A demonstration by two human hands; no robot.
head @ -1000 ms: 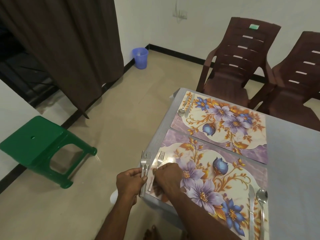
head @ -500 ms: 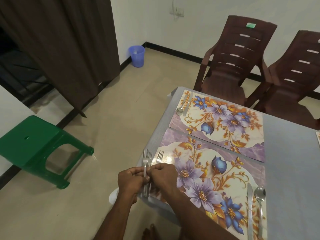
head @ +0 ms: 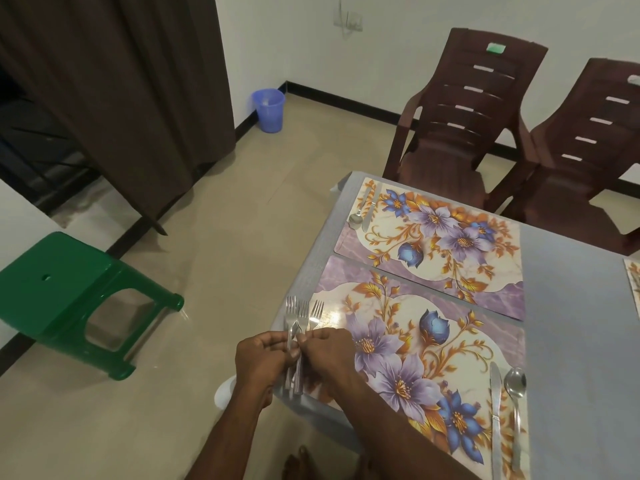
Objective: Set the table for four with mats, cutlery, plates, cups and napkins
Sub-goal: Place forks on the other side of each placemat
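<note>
Three forks (head: 300, 327) sit bunched at the near-left corner of the desk (head: 575, 306); both hands meet on them there. Left hand (head: 258, 358) grips the handles of two, right hand (head: 329, 351) pinches w/ fingertips at the necks, prob. peeling one fork off the bunch; the third fork's tines lie over the near mat (head: 426, 358) at its left edge, can't tell if it is already down or held. So step in hand looks like cutlery, forks stage. Near mat already has knife (head: 496, 410) and spoon (head: 516, 393) on its right side. Next move needs: free one fork, lay it straight on the left strip of the near mat, keep the others in the left hand. Far mat (head: 433, 237), just beyond, has spoon & knife (head: 362, 209) on its left end, no fork seen. No plates, cups, napkins visible, so plenty left. Beyond the far edge stand two brown chairs (head: 460, 119).
</note>
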